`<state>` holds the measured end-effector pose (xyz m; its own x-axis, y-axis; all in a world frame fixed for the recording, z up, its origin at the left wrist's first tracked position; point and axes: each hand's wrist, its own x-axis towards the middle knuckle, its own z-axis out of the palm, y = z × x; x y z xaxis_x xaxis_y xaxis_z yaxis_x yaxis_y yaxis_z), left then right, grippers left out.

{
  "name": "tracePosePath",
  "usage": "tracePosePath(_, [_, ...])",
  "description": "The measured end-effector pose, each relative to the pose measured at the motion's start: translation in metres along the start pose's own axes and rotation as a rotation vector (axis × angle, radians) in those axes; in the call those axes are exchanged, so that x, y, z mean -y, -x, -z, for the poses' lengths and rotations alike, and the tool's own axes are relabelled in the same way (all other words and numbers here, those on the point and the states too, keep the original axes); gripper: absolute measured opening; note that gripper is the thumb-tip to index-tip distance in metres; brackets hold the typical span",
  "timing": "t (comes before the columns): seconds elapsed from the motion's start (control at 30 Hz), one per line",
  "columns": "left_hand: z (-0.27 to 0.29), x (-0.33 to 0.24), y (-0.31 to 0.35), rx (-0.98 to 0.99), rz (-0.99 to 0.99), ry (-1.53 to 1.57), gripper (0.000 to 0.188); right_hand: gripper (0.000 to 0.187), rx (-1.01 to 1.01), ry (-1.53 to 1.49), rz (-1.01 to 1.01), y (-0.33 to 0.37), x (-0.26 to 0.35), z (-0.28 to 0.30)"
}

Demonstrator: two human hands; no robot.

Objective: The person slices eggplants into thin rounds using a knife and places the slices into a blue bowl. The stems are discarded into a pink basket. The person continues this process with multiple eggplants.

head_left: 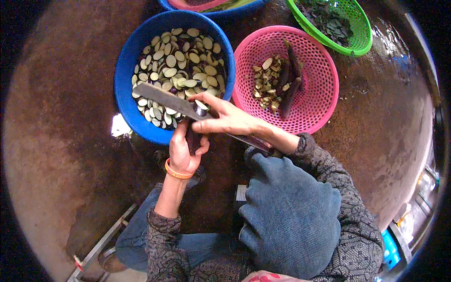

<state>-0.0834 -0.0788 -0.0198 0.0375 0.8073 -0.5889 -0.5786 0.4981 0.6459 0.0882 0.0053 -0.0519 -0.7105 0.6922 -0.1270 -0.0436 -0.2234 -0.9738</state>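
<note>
My left hand [182, 154] is wrapped round a dark purple eggplant [193, 141] by the near rim of the blue basin [126, 113]. A long knife [162, 97] lies across the eggplant's upper end, its broad blade reaching left over the basin. My right hand [228, 116] is closed on the knife, with thumb and fingers near the eggplant's cut end. A pale slice [201, 106] shows between those fingers and the blade. Many oval eggplant slices [171, 61], white with dark skin edges, fill the basin.
A pink colander [329, 84] right of the basin holds whole eggplants [292, 89] and small cut pieces [267, 89]. Farther right, a green basket [364, 35] contains dark leaves [329, 23]. Another blue basin [225, 11] stands at the far edge. A blue-grey cloth [291, 211] covers my right knee.
</note>
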Motion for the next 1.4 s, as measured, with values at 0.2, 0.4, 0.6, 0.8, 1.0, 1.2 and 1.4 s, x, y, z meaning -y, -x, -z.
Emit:
tracePosePath(0.2, [0.005,0.0,-0.013,0.014,0.044,0.249,0.032,0.114,-0.124,0.016,-0.086,0.002,-0.007,0.005])
tracePosePath(0.4, [0.02,0.002,-0.035,-0.035,-0.167,0.24,0.033,0.12,0.066,0.048,0.1,0.016,-0.003,-0.004])
tracePosePath(0.6, [0.008,0.01,-0.015,-0.153,-0.163,0.072,0.031,0.11,0.019,0.024,0.107,0.01,0.0,-0.008])
tracePosePath(0.8, [-0.005,0.005,-0.005,0.092,0.057,0.189,0.033,0.088,-0.044,-0.05,-0.064,-0.001,-0.007,0.005])
tracePosePath(1.0, [0.018,0.006,-0.032,0.025,-0.134,0.263,0.036,0.127,-0.018,-0.07,0.021,0.013,-0.004,-0.002])
tracePosePath(1.2, [0.031,0.02,-0.039,-0.06,-0.247,0.212,0.039,0.122,0.093,0.053,0.053,0.017,0.006,-0.008])
tracePosePath(1.4, [0.001,0.02,-0.016,-0.079,-0.256,-0.049,0.034,0.111,-0.031,0.149,0.104,0.009,-0.001,-0.007])
